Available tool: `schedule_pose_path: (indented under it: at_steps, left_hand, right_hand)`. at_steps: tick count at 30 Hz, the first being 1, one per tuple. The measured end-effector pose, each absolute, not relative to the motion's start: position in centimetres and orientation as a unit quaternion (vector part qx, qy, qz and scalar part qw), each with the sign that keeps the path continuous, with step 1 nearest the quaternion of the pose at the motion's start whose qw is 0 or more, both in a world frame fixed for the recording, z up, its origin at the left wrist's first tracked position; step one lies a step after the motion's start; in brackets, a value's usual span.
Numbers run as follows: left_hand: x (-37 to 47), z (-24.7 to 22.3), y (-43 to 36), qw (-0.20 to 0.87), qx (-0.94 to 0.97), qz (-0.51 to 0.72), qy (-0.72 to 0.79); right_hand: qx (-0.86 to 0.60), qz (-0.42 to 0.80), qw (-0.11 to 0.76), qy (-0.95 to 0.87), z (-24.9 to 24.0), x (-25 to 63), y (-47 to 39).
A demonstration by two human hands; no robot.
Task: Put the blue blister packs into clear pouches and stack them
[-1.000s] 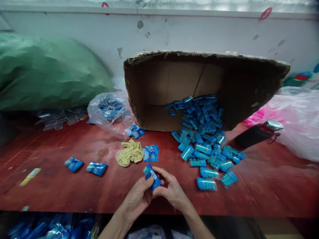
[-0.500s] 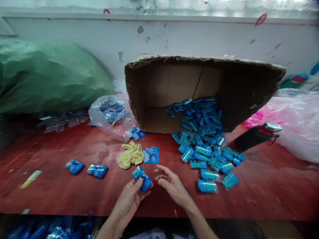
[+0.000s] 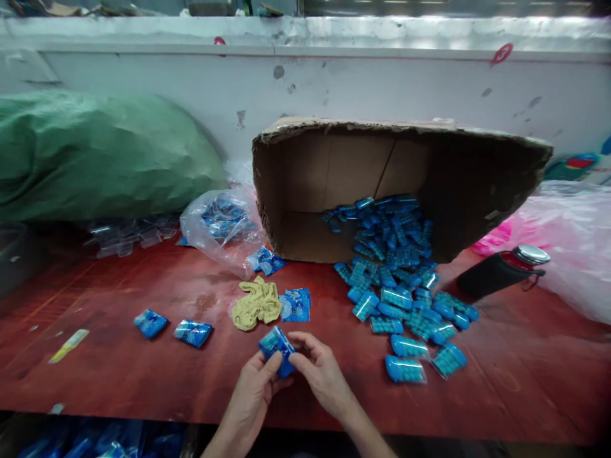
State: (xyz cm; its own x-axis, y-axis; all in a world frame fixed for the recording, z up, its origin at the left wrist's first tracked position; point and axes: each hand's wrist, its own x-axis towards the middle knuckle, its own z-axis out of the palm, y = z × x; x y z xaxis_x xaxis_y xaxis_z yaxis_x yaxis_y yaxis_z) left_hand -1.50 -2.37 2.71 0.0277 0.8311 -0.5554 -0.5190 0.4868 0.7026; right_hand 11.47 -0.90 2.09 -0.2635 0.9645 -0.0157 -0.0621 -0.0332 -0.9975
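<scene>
Left hand [image 3: 254, 385] pinching blue packet [image 3: 282, 353]; right hand [image 3: 323, 375] half-curled at packet's edge, grip unclear.

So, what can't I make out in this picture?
In the head view:
Underside of the held blue packet: turned away, against the left hand.
Left end of the green bag: cut off by the left edge.
Fine print on the flat blue sachets: too small, blurred.
</scene>
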Motion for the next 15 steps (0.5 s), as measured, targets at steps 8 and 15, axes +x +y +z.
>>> schedule_pose_path:
  at_steps: [8,15]
  left_hand:
    - [-11.9,3.6,-1.4,0.431,0.157,0.57,0.682]
    - [-9.3,1.8,0.4,0.193,0.442,0.459,0.746]
  right_hand:
    - [-0.562,0.241,0.292,-0.735,2.1,12.4,4.8]
    - [-0.492,0.136,0.175,-0.842,1.1,6.7,8.0]
